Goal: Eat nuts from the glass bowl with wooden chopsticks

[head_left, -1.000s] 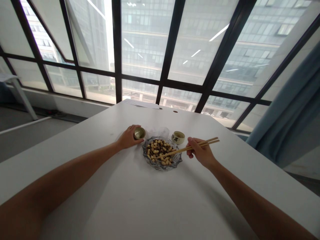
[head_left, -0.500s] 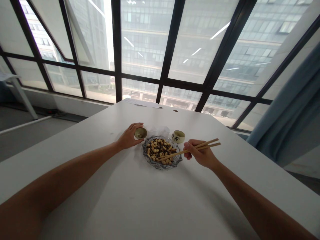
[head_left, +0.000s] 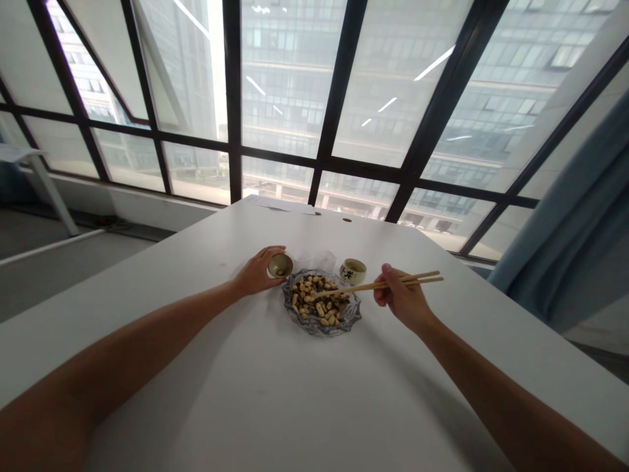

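My left hand (head_left: 256, 271) is wrapped round a small green teacup (head_left: 280, 266), tilted so that its inside faces me, at the left rim of a glass dish (head_left: 351, 320). In the dish lies a heap of unshelled peanuts (head_left: 328, 312) mixed with dark seeds. My right hand (head_left: 400, 296), right of the dish, grips a pair of wooden chopsticks (head_left: 366, 287). Their tips reach into the middle of the heap; whether a nut is between them I cannot tell. A second teacup (head_left: 352, 271) with dark lettering stands upright behind the dish's right side.
Everything stands on a white table (head_left: 265, 406). Clear crumpled plastic (head_left: 322, 260) lies behind the dish. Papers (head_left: 282, 206) rest at the far edge, by two small dark round spots. Large windows rise beyond, with a blue curtain (head_left: 574, 229) at the right.
My right hand has shifted a little right and up, and the chopsticks lie flatter, their tips higher in the heap. The left hand still holds the teacup. The whole view has shifted slightly.
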